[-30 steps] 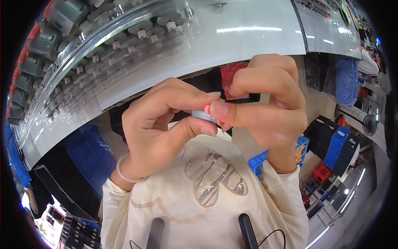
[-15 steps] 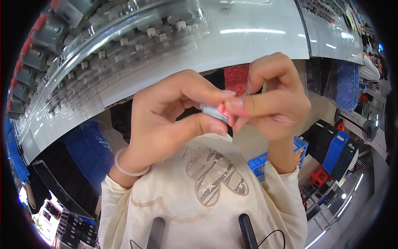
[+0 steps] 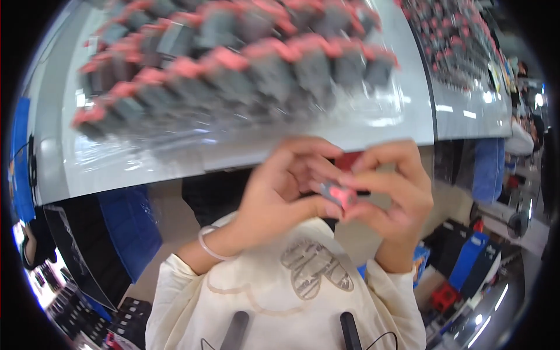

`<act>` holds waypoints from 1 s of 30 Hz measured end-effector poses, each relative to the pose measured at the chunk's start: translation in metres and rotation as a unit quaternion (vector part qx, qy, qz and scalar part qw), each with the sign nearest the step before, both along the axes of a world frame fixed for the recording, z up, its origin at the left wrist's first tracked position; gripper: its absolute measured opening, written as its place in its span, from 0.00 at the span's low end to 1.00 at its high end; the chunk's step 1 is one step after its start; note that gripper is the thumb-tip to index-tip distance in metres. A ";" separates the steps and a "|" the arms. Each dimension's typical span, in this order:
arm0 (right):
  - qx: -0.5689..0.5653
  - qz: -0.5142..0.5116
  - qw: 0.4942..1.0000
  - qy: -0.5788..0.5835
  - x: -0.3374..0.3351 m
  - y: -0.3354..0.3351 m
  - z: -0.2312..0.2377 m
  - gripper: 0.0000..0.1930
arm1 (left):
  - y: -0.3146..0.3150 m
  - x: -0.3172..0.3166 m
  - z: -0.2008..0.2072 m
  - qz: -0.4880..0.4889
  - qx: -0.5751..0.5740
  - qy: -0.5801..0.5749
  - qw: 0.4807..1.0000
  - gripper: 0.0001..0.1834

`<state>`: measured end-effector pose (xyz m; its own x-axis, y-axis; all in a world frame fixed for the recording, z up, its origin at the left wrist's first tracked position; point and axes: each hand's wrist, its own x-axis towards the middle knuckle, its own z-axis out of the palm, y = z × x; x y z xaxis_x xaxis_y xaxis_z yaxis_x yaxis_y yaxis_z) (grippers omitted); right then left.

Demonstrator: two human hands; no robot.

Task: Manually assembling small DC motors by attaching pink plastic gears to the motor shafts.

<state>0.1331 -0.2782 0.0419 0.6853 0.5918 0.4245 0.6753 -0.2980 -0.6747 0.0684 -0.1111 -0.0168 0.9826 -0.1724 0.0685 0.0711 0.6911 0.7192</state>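
The left hand (image 3: 280,195) pinches a small grey part with a pink-red end (image 3: 341,196) between thumb and fingers, holding it in front of the chest, just off the near edge of the tabletop (image 3: 116,175). The right hand (image 3: 402,192) is curled beside it, thumb and forefinger bent around the pink-red end; whether they grip it or only hover at its sides I cannot tell (motion blur softens both hands). A pale bracelet (image 3: 213,248) circles the left wrist, above the cuff of a cream shirt (image 3: 245,291) with a printed design on its front. Beneath the tabletop edge, behind the fingertips, a patch of red (image 3: 350,160) shows. Beyond the hands, rows of grey blocks with pink-red tops (image 3: 271,70) stand on the tabletop, blurred, with clear plastic (image 3: 186,140) around them. To the right, past a dark seam, a second tabletop (image 3: 466,108) carries many more pink-topped pieces (image 3: 452,41). Farther out on that side are a hanging blue sheet (image 3: 489,169), black and blue boxes (image 3: 469,251), a red stool (image 3: 444,297), a fan (image 3: 518,224) and a person in white (image 3: 521,140).
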 end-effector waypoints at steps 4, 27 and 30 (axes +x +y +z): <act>-0.002 0.050 0.998 0.048 0.010 -0.011 0.031 0.20 | 0.010 -0.005 0.012 0.020 0.138 -0.058 0.988 0.41; -0.173 0.222 0.959 0.029 0.125 0.272 0.091 0.12 | 0.074 -0.040 0.003 0.056 0.185 -0.021 0.981 0.13; -0.187 0.214 0.959 0.010 0.114 0.258 0.097 0.11 | 0.075 -0.039 0.001 0.048 0.188 -0.028 0.981 0.12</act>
